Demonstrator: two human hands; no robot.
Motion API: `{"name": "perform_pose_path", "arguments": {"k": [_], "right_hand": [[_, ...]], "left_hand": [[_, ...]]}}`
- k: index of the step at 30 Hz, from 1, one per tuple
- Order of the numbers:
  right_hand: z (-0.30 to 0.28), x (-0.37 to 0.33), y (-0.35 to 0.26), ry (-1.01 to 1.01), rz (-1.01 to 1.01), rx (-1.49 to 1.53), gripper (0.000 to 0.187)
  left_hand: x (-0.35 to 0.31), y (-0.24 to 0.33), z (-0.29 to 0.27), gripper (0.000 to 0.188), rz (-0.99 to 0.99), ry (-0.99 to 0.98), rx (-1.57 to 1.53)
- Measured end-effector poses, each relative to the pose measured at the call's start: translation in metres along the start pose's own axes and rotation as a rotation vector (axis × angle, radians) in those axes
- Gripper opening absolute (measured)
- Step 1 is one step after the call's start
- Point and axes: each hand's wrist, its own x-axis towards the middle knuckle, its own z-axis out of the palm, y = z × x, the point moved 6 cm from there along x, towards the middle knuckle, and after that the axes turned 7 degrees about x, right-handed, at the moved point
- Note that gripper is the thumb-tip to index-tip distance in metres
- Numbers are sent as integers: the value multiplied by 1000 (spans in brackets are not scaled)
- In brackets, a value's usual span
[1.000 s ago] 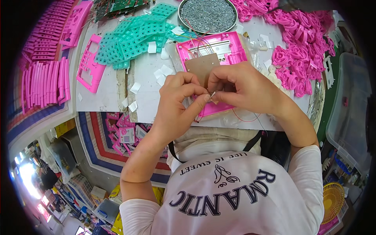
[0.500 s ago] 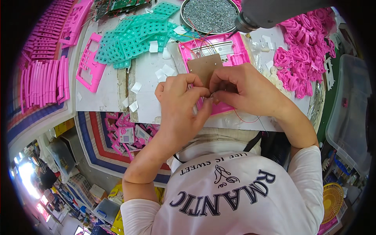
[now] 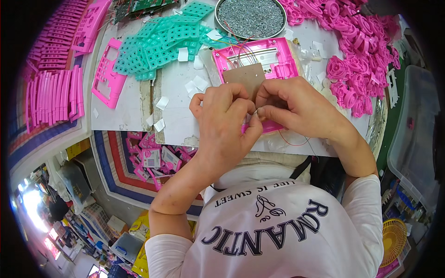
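Note:
A pink plastic housing (image 3: 289, 58) lies face down in front of me, with a brown circuit board (image 3: 243, 78) over it and several thin coloured wires running from its far side. My left hand (image 3: 227, 118) is closed at the near left edge of the board, thumb and fingers pinched together. My right hand (image 3: 299, 104) pinches from the other side, its fingertips meeting those of the left. Something small and pale shows between them, too small to name. A red wire (image 3: 289, 141) hangs out below my right hand onto the table. The fingers hide the near part of the housing.
Beyond the housing stands a round metal tray (image 3: 217, 21) of screws. Teal rubber keypads (image 3: 153, 48) and a pink frame (image 3: 109, 76) lie to the left. Pink rings (image 3: 357, 60) are heaped at right. Pink parts fill a striped bin (image 3: 113, 157) below the table edge.
The dark grey tool above the tray has swung away to the upper right, uncovering more pink parts. Both hands stay pinched together, shifted very slightly to the right in view.

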Motion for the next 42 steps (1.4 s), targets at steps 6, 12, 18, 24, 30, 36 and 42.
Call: {"name": "perform_pose_path", "arguments": {"k": [6, 12, 18, 24, 30, 36, 42], "right_hand": [[1, 0, 0, -40, -30, -54, 7], [-4, 1, 4, -43, -24, 46, 7], [-3, 3, 5, -5, -50, 10, 17], [-3, 4, 9, -1, -98, 25, 16], [-1, 3, 1, -2, 81, 5, 13], [16, -35, -26, 343, -347, -381, 15], [15, -47, 15, 430, -17, 355, 19]], "left_hand": [[-1, -5, 3, 15, -13, 22, -129], [4, -19, -9, 15, -35, -93, -189], [10, -13, -10, 12, 14, -107, -97], [10, -13, -9, 11, 14, -108, -106], [8, -17, -5, 11, -29, -102, -193], [0, -22, 2, 17, -206, -79, -526], [-4, 2, -3, 17, -42, 68, -450]]}}
